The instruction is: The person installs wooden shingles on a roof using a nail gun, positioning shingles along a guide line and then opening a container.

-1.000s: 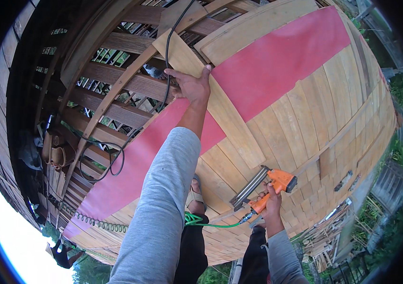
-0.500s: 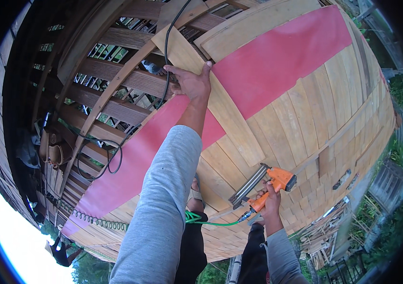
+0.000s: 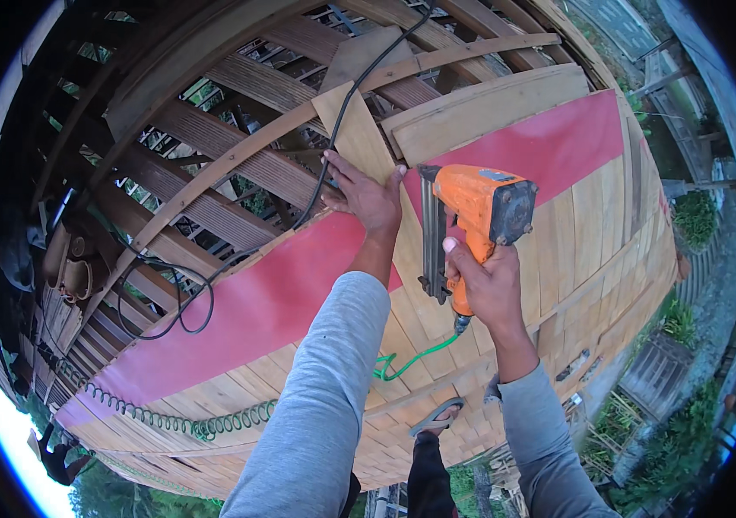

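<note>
A long pale wooden plank (image 3: 355, 134) lies across a pink-red sheet (image 3: 256, 298) on the curved roof. My left hand (image 3: 370, 205) grips the plank across its width, fingers over its left edge and thumb at the right one. Closed round the handle of an orange nail gun (image 3: 482, 197), my right hand (image 3: 496, 289) holds it just right of the plank. The gun's nose is near my left thumb; whether it touches wood I cannot tell. A green air hose (image 3: 415, 358) runs from the handle's base.
Open rafters (image 3: 238, 142) with gaps lie beyond the sheet. A black cable (image 3: 352, 91) loops across them and passes by my left fingers. A tool pouch (image 3: 79, 268) sits at far left, above the coiled hose (image 3: 156, 421). Rows of wooden shingles (image 3: 593, 233) cover the roof at right.
My right hand has raised the nail gun from low right up beside the plank. My left hand stays on the plank. The view has shifted, and a sandaled foot now shows lower down.
</note>
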`<state>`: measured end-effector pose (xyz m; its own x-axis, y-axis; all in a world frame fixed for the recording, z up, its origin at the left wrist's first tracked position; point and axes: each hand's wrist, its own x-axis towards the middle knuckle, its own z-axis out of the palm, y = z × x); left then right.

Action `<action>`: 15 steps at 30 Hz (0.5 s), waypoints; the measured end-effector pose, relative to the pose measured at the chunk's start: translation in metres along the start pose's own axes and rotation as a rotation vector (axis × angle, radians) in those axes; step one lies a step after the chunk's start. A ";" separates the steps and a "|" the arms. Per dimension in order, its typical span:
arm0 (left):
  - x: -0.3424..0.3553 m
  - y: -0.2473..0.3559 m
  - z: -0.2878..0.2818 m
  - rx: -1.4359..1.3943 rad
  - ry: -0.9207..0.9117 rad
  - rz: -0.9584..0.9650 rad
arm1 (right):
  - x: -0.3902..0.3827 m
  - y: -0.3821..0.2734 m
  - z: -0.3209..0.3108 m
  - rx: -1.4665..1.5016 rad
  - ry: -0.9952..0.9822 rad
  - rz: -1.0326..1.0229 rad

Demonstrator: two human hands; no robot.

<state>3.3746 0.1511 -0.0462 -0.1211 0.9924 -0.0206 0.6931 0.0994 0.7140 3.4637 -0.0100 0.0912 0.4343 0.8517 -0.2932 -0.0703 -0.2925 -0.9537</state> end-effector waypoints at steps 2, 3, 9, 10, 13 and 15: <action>-0.002 0.002 -0.001 -0.004 -0.010 0.000 | 0.043 -0.035 0.016 -0.099 -0.047 0.006; -0.002 0.002 0.000 -0.010 -0.008 0.012 | 0.062 -0.043 0.025 -0.107 -0.056 -0.003; 0.004 -0.001 0.012 0.051 0.009 -0.005 | 0.140 -0.065 0.064 -0.266 -0.191 -0.062; 0.005 -0.003 0.011 0.063 0.013 -0.012 | 0.143 -0.066 0.070 -0.297 -0.209 -0.056; 0.006 -0.003 0.006 0.048 -0.046 -0.043 | 0.149 -0.075 0.079 -0.372 -0.236 -0.057; 0.002 0.001 0.002 0.042 -0.061 -0.018 | 0.158 -0.080 0.080 -0.399 -0.224 -0.086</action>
<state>3.3765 0.1531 -0.0470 -0.0913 0.9929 -0.0768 0.7208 0.1191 0.6829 3.4659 0.1833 0.1156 0.2160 0.9403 -0.2629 0.3275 -0.3235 -0.8878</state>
